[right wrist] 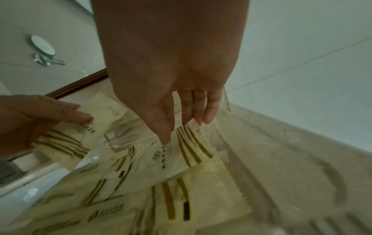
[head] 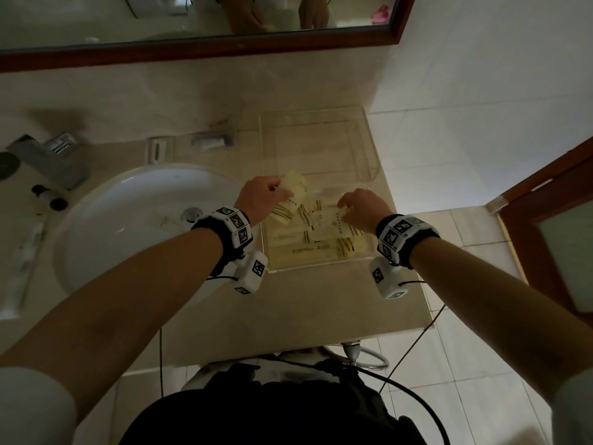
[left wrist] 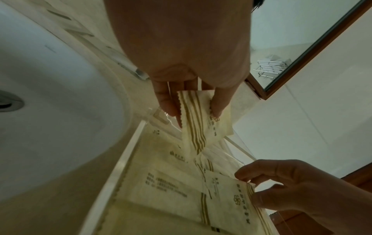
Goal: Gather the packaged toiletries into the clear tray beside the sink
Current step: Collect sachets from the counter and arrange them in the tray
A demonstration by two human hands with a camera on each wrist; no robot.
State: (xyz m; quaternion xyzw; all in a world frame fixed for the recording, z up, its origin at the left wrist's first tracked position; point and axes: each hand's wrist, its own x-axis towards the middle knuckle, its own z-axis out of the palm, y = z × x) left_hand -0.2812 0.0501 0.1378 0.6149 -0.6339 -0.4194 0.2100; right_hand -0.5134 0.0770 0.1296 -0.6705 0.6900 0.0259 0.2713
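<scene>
while both hands work inside the tray (head: 369,149), the main risk is at its left wall. going left to right: the sink (head: 106,226) lies just beside that wall, and the left hand (head: 261,197) holds its packet (head: 293,191) right over the edge nearest the basin. if the pinch lets go early, my judgement is the packet slides outside the tray or into the sink. these wrappers look thin and slick, so they may also skate over one another and ride up the low wall.

left hand: thumb and fingers (left wrist: 167,101) pinch the serrated, gold-striped end of the packet; the rest hangs down toward the pile (head: 308,242). grasping, not released.

pile: several cream packets already lie overlapped in the near part of the tray; the far part holds none that i can see.

right hand (head: 362,210): fingers only partly curled, pinching the striped edge of the top packet (right wrist: 181,152) in the pile, thumb on one face and fingertips on the other. a tug here could drag the packets under it askew.

right of the tray: bare counter (head: 404,284), then tiled floor.
</scene>
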